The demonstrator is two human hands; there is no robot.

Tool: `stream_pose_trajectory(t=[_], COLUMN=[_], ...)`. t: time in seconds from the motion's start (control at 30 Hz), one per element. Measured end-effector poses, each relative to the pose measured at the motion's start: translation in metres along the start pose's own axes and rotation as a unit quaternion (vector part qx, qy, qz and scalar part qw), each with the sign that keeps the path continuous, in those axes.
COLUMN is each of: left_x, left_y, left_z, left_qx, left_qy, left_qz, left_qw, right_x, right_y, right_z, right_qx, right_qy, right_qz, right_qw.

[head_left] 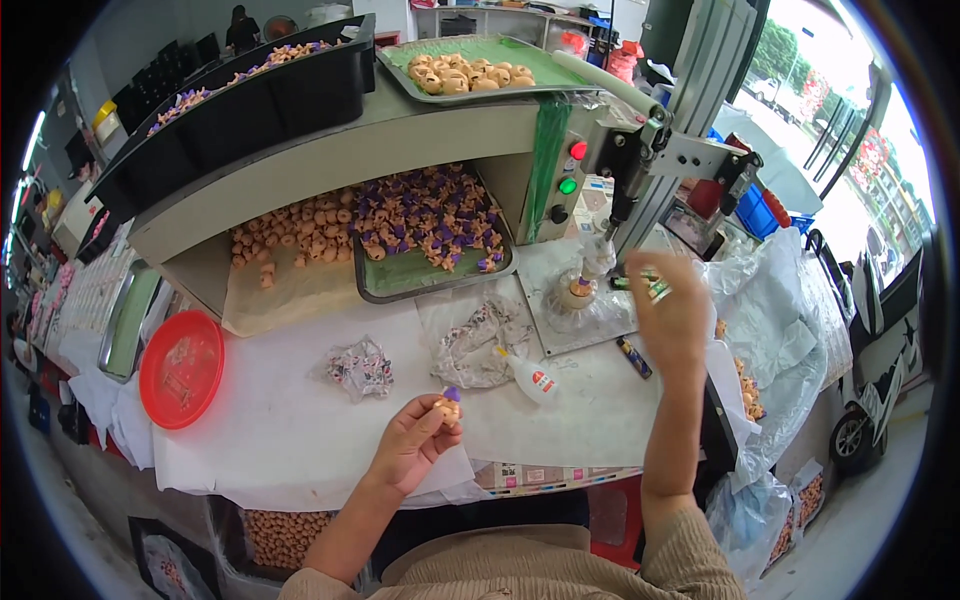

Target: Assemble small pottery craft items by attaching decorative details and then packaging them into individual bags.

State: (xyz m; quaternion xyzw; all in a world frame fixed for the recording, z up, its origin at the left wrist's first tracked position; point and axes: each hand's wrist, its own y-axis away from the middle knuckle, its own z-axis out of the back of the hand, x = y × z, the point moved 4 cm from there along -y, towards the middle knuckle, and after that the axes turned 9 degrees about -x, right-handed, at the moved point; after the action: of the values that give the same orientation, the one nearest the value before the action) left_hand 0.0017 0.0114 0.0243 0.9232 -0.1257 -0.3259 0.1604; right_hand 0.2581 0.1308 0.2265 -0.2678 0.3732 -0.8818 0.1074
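Observation:
Between the thumb and fingers of my left hand (412, 440) is a small figurine (447, 408), peach-coloured with a purple top, held above the white-covered table. My right hand (672, 305) is raised in front of the bench press (640, 150), its fingers smeared by motion. Whether it grips anything does not show. Just left of that hand, a small peach and purple piece (580, 287) sits in the plastic-wrapped holder (568, 310) below the press head. A white squeeze bottle (530, 377) lies on the table between my hands, beside crumpled clear plastic (480, 345).
A tray (385, 290) of purple and peach figurines stands under the shelf, beside loose peach heads (300, 228). On the shelf are a black bin (260, 115) and a green-lined tray (530, 65). A red basin (183, 370) lies left; a patterned plastic bundle (360, 368) sits nearer.

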Motion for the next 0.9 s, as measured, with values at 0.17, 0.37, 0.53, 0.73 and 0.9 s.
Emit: stream_pose_trajectory(t=[0.17, 0.37, 0.53, 0.73, 0.9], left_x=[-0.001, 0.012, 0.008, -0.006, -0.011], left_y=[-0.008, -0.016, -0.021, -0.032, -0.058], left_z=[-0.034, -0.061, -0.044, -0.059, -0.102], left_qx=[0.032, 0.062, 0.031, 0.017, 0.045], left_qy=[-0.022, -0.042, -0.059, -0.123, -0.202], left_qz=[-0.011, -0.021, -0.044, -0.059, -0.053], left_qw=[0.999, 0.997, 0.997, 0.991, 0.977], right_x=[-0.067, -0.084, -0.142, -0.254, -0.247], right_y=[0.055, 0.061, 0.054, 0.091, 0.091], right_z=[-0.084, -0.06, 0.076, 0.164, 0.157], right_qx=[0.125, -0.003, -0.175, 0.025, 0.131], right_qy=[0.075, -0.063, 0.108, 0.222, 0.16], right_qz=[0.015, 0.073, 0.014, -0.186, -0.144], right_qw=[0.989, 0.995, 0.979, 0.957, 0.968])
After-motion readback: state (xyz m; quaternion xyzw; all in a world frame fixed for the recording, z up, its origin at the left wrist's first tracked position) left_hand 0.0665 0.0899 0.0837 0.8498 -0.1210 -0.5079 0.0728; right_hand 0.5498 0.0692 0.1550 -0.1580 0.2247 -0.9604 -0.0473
